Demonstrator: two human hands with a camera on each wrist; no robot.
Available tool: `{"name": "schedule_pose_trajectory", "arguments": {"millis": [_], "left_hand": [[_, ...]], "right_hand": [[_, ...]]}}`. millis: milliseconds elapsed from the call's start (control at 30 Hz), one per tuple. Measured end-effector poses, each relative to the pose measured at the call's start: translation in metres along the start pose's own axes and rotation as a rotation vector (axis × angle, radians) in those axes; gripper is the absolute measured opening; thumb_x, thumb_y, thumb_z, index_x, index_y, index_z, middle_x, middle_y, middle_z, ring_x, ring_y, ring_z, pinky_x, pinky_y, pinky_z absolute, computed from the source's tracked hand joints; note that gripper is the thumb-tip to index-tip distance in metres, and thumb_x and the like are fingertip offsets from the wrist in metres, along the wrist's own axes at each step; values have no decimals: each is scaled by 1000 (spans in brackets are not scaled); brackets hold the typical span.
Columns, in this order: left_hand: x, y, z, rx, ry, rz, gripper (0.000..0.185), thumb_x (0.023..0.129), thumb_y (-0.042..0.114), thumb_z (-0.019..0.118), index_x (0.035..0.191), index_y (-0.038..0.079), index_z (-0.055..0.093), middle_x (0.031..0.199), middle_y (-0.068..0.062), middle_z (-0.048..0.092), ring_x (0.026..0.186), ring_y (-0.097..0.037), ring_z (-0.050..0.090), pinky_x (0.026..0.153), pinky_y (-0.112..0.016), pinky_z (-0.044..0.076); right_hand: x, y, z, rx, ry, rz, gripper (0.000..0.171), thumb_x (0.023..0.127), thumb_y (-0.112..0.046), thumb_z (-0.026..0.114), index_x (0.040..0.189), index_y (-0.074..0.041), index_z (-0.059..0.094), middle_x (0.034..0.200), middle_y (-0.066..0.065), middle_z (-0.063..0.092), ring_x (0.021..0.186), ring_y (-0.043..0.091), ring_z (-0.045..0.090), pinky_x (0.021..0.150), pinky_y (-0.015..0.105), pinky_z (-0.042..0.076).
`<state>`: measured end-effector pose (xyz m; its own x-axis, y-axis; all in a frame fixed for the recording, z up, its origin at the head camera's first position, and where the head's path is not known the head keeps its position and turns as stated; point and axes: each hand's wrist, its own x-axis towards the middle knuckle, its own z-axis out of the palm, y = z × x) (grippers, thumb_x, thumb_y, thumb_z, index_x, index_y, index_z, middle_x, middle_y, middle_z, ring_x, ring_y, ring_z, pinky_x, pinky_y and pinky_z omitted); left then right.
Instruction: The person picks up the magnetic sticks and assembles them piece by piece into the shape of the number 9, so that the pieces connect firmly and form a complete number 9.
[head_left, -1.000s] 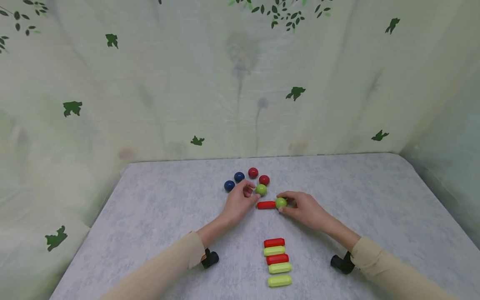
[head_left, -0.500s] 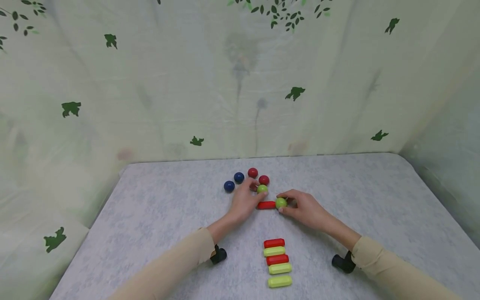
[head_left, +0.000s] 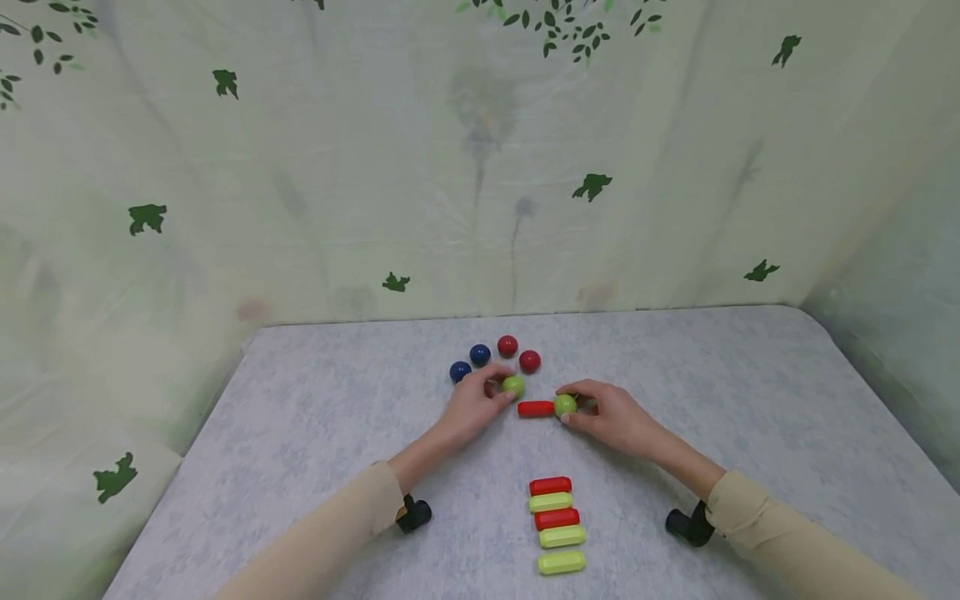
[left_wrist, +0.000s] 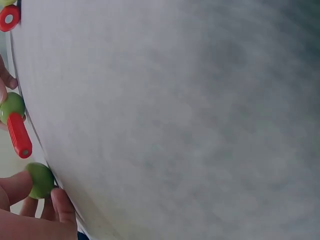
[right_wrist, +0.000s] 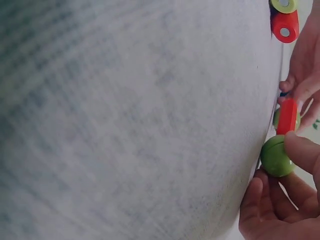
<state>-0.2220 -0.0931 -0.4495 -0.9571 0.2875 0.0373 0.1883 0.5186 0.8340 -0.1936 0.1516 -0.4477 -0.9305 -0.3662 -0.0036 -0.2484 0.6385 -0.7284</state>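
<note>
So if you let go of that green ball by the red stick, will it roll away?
Probably. The green ball is round and glossy, so it looks apt to roll on the flat table. The right hand grips it against the red stick, which may steady it. It seems hard.

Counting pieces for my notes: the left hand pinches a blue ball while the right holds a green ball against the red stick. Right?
Not quite. The head view shows the left hand pinching a green ball, not blue; the rest stands.
</note>
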Motion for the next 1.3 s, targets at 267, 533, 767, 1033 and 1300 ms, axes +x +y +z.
{"name": "schedule_pose_trajectory", "arguments": {"millis": [267, 533, 767, 1033, 1300], "left_hand": [[-7, -7, -11, -36, -58, -20, 31, 91, 6, 68, 122, 11, 66, 104, -2, 61, 87, -19, 54, 73, -31, 46], [-11, -12, -15, -59, -104, 2, 30, 90, 2, 69, 119, 10, 67, 100, -2, 63, 89, -19, 55, 76, -29, 48], [-11, -11, -13, -72, -116, 17, 31, 90, 0, 67, 120, 9, 67, 102, -2, 63, 91, -19, 55, 76, -29, 47], [-9, -12, -9, -89, -91, 51, 32, 89, -5, 65, 120, 4, 66, 106, -5, 64, 90, -20, 56, 78, -32, 47], [-10, -9, -8, -95, -88, 22, 33, 90, -5, 63, 122, 5, 65, 106, -7, 63, 92, -21, 55, 81, -33, 48]], "right_hand": [[2, -2, 2, -26, 18, 37, 35, 91, -14, 71, 125, -9, 64, 112, 1, 63, 98, 19, 56, 87, 39, 50], [7, 0, -1, -59, 25, 34, 37, 91, -15, 72, 126, -8, 63, 113, 3, 64, 97, 19, 58, 85, 38, 51], [10, 4, -6, -7, -25, 7, 36, 92, -18, 71, 126, -8, 64, 110, 2, 63, 95, 20, 57, 82, 36, 50], [14, 11, -11, 57, -66, 3, 39, 92, -21, 71, 127, -7, 63, 106, 2, 63, 90, 21, 55, 77, 34, 48], [15, 8, -10, 76, -67, 10, 38, 92, -18, 71, 127, -6, 63, 107, 3, 63, 90, 21, 54, 77, 34, 48]]}}
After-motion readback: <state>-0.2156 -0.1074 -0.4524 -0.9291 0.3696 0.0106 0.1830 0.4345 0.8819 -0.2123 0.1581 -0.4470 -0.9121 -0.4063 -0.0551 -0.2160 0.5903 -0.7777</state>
